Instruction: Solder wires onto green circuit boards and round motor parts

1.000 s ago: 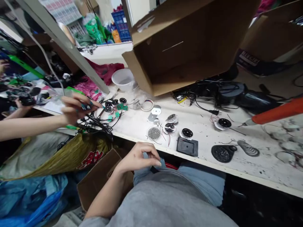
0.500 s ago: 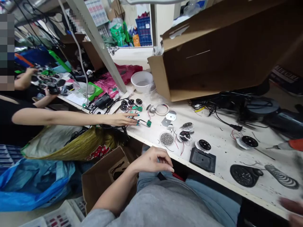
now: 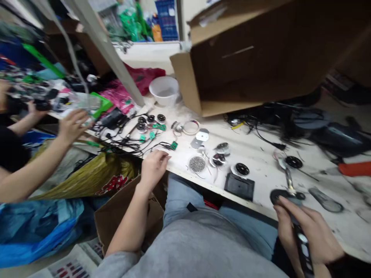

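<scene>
Along the front edge of the bench (image 3: 176, 166), the person's left hand (image 3: 153, 168) rests palm down, fingers slightly spread and holding nothing. Its fingertips lie near a black wire (image 3: 158, 146) that runs to a green circuit board (image 3: 174, 145), just beyond the hand.

At the lower right of the view, the right hand (image 3: 310, 231) is closed around a long, dark tool (image 3: 301, 247) with white markings. A shiny stem (image 3: 288, 179) appears to rise from the tool to a pale tip, but motion blur makes the exact form and the join uncertain. The tool passes in front of a black disc (image 3: 278, 197) on the bench, and contact between them cannot be confirmed.

Between the hands, the bench carries a dish of small metal balls (image 3: 197, 164), two wired dials (image 3: 218, 159), a black dial (image 3: 242, 168), and a black square plate (image 3: 239, 186). A spiral-patterned part (image 3: 326, 200) lies to the right of the disc. Further back stand a white bowl (image 3: 164, 90) and a tilted cardboard box (image 3: 232, 61), its open side facing the person.

At the left, a co-worker's hands are separate from this work: one (image 3: 72, 125) is raised with fingers spread beneath a clear plastic item (image 3: 84, 102), and the other (image 3: 34, 110) is near black parts (image 3: 42, 104).
</scene>
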### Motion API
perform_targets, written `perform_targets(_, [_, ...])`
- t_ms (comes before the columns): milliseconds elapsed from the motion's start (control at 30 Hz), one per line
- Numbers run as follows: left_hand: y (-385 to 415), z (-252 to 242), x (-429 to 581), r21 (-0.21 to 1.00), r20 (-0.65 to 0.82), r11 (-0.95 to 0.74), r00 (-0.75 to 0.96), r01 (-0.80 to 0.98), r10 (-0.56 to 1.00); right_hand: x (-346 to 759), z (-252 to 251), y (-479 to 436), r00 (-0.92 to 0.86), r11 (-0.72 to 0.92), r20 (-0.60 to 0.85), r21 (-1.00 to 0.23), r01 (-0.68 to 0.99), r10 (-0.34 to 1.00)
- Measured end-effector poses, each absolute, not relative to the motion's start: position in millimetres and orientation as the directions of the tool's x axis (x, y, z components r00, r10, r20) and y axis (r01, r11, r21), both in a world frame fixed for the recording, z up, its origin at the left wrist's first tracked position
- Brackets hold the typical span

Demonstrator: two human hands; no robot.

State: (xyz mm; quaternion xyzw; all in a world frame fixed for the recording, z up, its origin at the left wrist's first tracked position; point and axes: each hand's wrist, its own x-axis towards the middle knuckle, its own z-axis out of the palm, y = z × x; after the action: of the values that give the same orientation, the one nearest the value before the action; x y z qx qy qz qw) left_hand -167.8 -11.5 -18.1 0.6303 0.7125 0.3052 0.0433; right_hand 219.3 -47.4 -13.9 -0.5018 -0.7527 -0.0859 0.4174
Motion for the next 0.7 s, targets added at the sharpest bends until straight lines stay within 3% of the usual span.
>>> perform_targets(233, [-9, -19, -163, 0.476, 0.387, 0.03, -0.24, 0.879, 0.891, 226, -33, -45, -0.229, 0.495, 0.753, -0.145, 0.857, 0.616])
perform_targets(467, [-8, 0, -166, 0.467, 0.517, -0.03, -0.246, 0.884, 0.82, 220, -45, -32, -0.232, 0.507, 0.797, -0.107, 0.855, 0.558])
perform_targets(700, [22, 58, -165, 0.445, 0.665, -0.061, -0.284, 0.893, 0.691, 216, -68, -16, -0.223, 0.547, 0.814, -0.134, 0.826, 0.536])
